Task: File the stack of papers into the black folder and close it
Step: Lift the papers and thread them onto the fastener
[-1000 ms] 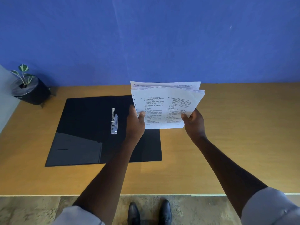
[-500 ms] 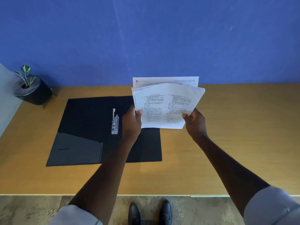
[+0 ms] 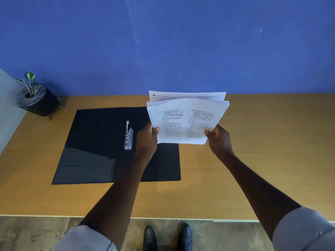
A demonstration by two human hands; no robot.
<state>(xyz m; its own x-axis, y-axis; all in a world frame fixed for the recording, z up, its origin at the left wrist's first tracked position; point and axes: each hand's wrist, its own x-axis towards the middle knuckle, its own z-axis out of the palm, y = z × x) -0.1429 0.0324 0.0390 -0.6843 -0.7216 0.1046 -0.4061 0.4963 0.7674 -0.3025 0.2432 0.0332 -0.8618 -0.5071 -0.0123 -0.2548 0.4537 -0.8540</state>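
Currently, as the head view shows it:
Papers: the stack of papers (image 3: 186, 120) is held up off the wooden table (image 3: 262, 151), printed side toward the camera, its far sheets fanned a little so that one header line shows above the rest. It hangs over the far right corner of the folder and the table just right of it.
Left hand: the left hand (image 3: 146, 140) grips the stack's near left corner, thumb curled over the front sheet, the other fingers hidden behind the paper.
Right hand: the right hand (image 3: 218, 140) pinches the near right corner, thumb on the front, fingers behind.
Folder: the black folder (image 3: 101, 134) lies open and flat on the left half of the table, a pocket on its near left panel. No sheet lies in it.
Clip: a metal clip mechanism (image 3: 128, 137) sits along the folder's spine, its lever pointing toward the far side.
Plant: a small potted plant (image 3: 35, 98) stands at the far left corner of the table, against the blue wall (image 3: 163, 42).
Floor: two black shoes (image 3: 167, 236) show below the table's near edge.
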